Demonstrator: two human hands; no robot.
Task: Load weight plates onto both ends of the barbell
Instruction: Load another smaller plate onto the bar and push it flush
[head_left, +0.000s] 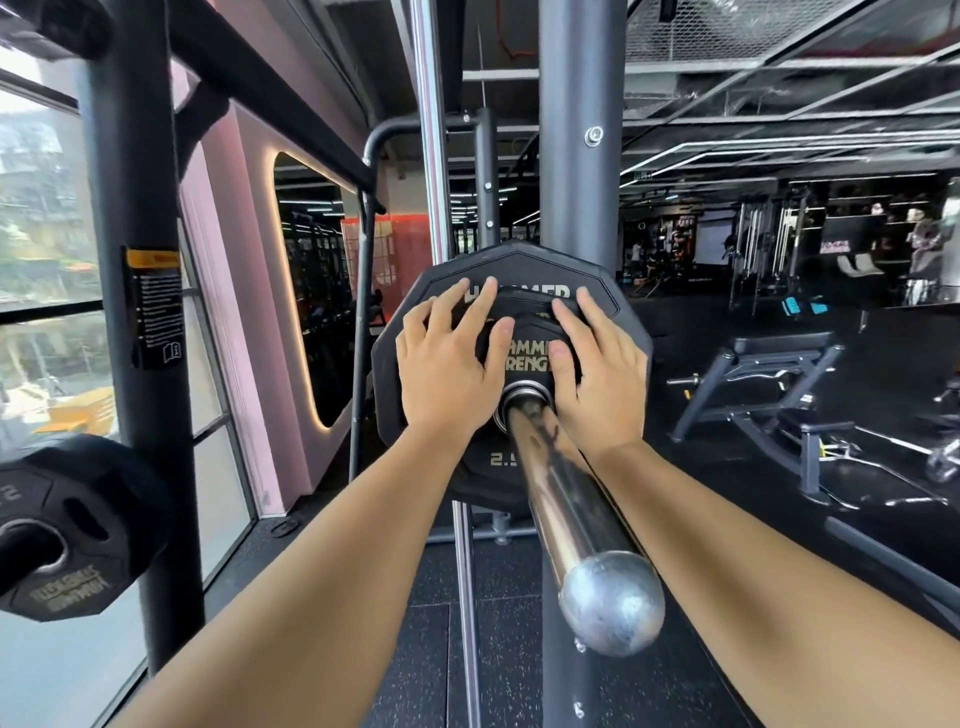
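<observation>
Both hands, left (451, 371) and right (602, 376), are lying flat and open-fingered against the small plate (524, 358), gripping nothing. Plate is sitting on the sleeve (563, 499), against a larger plate (519, 270).

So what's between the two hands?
In the head view, the shiny bar runs between the left hand and right hand, both flat on the small plate.

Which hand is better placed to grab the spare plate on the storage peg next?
Left. The spare plate hangs at the person's left, beside the left hand. The right hand lies flat beyond the barbell sleeve and would probably have to cross it.
</observation>
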